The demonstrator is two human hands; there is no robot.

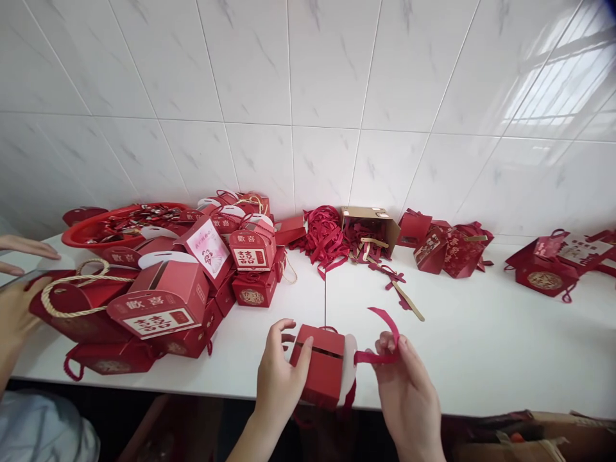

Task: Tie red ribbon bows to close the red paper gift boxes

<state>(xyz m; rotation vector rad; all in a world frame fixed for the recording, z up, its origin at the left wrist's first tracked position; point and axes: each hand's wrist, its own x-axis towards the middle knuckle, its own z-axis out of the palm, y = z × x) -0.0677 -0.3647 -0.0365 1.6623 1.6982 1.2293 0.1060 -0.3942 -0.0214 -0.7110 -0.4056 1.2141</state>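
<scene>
Left hand (283,375), grasping one red paper gift box (317,382) at the white table's (481,346) front edge; right hand (409,388), pinching its crimson ribbon (378,357), best drawn evenly without crushing the box. White rim (349,359) faces right, long axis apparently near-to-far; beyond, one ribbon heap (325,234).

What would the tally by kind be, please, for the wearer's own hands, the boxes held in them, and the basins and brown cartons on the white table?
Wearer's hands (left hand, right hand): 2
Held red box: 1
Red basin: 1
Brown carton: 1
Total: 5
</scene>
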